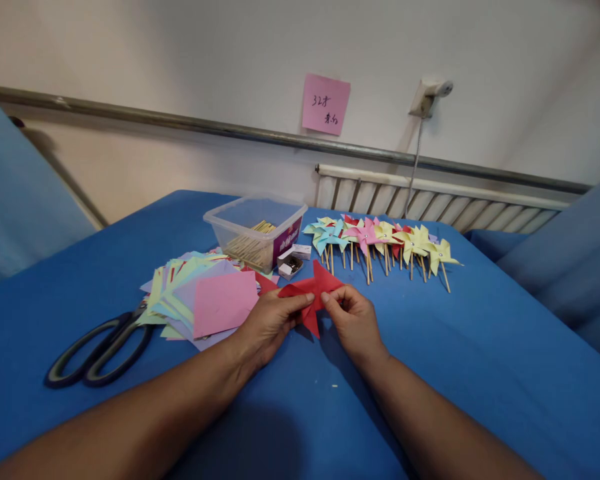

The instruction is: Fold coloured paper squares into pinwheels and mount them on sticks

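Observation:
A red paper pinwheel with folded blades is held up between my two hands, above the blue cloth. My left hand pinches it from the left, the thumb lying near its centre. From the right, my right hand grips it with thumb and fingertips close to the middle. The pinwheel's back and the fingers behind it are hidden. Just beyond my hands stands a small open box of tiny metal pieces. Beside my left hand lies a pile of coloured paper squares, a pink one on top.
Black-handled scissors lie at the left, blades under the paper. A clear plastic tub holds several thin wooden sticks. Finished pinwheels on sticks lie in a row at the back right. A blue cloth covers the table; a radiator stands behind.

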Demonstrator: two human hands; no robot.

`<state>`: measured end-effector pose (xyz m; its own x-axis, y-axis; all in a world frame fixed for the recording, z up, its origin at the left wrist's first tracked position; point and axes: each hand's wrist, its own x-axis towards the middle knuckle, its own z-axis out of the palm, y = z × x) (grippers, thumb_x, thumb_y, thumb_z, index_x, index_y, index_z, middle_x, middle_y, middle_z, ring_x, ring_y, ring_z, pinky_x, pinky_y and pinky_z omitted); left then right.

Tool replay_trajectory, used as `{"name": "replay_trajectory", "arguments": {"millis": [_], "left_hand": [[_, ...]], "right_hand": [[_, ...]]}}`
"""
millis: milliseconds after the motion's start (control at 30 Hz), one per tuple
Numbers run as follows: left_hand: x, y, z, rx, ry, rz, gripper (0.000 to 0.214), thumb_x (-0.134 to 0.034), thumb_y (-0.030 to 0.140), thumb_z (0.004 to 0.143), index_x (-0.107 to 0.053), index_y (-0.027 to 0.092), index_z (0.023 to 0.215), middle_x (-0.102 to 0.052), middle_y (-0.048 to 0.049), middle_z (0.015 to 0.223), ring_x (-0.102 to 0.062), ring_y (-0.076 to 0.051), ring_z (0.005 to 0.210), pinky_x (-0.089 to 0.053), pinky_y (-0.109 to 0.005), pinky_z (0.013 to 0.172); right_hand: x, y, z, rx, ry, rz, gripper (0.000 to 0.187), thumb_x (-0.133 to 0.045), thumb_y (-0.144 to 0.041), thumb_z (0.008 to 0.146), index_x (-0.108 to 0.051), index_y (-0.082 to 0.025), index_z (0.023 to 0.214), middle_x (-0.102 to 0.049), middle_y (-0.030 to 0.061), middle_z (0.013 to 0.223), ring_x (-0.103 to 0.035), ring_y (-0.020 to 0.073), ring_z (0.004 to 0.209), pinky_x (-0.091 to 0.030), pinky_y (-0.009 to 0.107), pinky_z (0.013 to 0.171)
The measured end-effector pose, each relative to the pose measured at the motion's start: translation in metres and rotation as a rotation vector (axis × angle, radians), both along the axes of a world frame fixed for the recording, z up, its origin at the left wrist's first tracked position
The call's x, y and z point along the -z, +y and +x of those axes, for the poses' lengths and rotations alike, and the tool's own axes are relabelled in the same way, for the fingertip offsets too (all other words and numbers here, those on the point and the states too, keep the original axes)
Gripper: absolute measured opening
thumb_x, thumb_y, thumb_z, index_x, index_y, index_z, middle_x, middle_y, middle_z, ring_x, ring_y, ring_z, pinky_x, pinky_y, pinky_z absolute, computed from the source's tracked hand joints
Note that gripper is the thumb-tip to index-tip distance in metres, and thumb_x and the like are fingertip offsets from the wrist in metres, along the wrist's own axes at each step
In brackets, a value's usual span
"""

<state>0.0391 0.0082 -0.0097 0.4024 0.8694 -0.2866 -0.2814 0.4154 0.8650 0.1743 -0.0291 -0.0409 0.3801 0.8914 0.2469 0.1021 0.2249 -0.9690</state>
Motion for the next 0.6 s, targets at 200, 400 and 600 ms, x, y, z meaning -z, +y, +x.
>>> {"name": "replay_trajectory", "arguments": {"millis": [200,400,600], "left_hand": [[0.0002,0.0000,-0.0002,-0.001,-0.004,-0.005,0.026,-0.078,0.020,0.063,-0.072,0.012,0.086,-0.073,-0.0097,0.084,-0.068,-0.021,0.078,-0.051,-0.032,0.077],[0.0008,0.0004,0.0001,-0.002,0.013,0.006,0.026,-0.078,0.020,0.063,-0.072,0.012,0.086,-0.073,-0.0098,0.082,-0.068,-0.021,0.078,-0.051,-0.033,0.077],[0.0024,-0.0008,-0.0002,-0.003,0.033,0.040,0.024,-0.075,0.020,0.065,-0.072,0.012,0.087,-0.071,-0.0073,0.077,-0.065,-0.018,0.071,-0.050,-0.032,0.076]], "right_hand": [[0.0020,0.0011,0.0006,0.001,-0.001,-0.001,0.027,-0.067,-0.039,0.075,-0.056,-0.019,0.061,-0.052,-0.0029,0.060,-0.044,0.0118,0.058,-0.037,0.024,0.057],[0.0040,0.0016,0.0012,-0.007,0.003,-0.010,0.025,-0.066,-0.037,0.076,-0.055,-0.019,0.061,-0.051,-0.0030,0.059,-0.043,0.0115,0.058,-0.036,0.024,0.056],[0.0033,0.0006,-0.0004,-0.012,0.025,-0.027,0.026,-0.068,-0.037,0.074,-0.056,-0.018,0.061,-0.052,-0.0031,0.059,-0.043,0.0109,0.056,-0.037,0.024,0.055]]}}
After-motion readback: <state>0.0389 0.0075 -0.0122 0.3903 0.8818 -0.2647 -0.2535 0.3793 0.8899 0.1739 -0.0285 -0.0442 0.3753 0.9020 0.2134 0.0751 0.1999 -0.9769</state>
